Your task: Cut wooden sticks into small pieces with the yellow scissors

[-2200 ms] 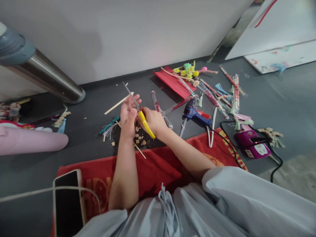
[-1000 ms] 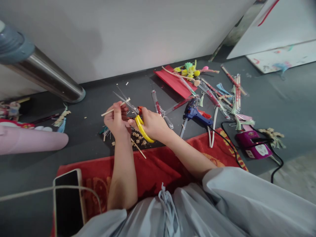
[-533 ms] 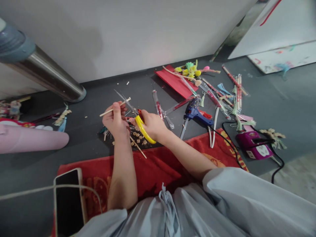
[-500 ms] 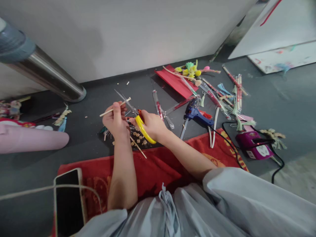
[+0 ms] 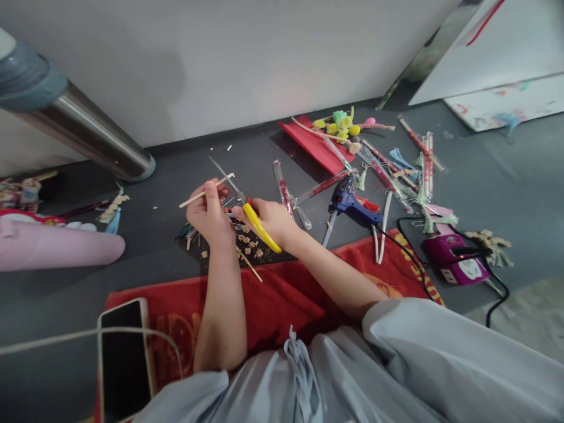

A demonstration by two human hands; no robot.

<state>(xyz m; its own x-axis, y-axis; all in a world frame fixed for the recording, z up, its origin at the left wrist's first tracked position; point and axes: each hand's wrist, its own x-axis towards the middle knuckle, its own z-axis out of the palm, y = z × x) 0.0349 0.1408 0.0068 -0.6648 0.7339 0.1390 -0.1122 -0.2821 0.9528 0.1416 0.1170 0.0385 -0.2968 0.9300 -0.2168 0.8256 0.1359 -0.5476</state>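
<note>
— Head view, what's down there?
— Big red mat across the floor, a phone lying on the mat's left end.
— And beyond the mat?
— Blue glue gun just past its far edge, purple power strip off its right corner.
— Hands?
— Both over the mat's far edge. Right hand clenched around yellow-handled scissors, blades nearly together, pointing away. Left hand pinching a thin wooden stick, touching the blades. Small cut bits lie beneath them.

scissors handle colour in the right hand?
Yellow handle, orange-red near the pivot; the single head view shows it.
</note>
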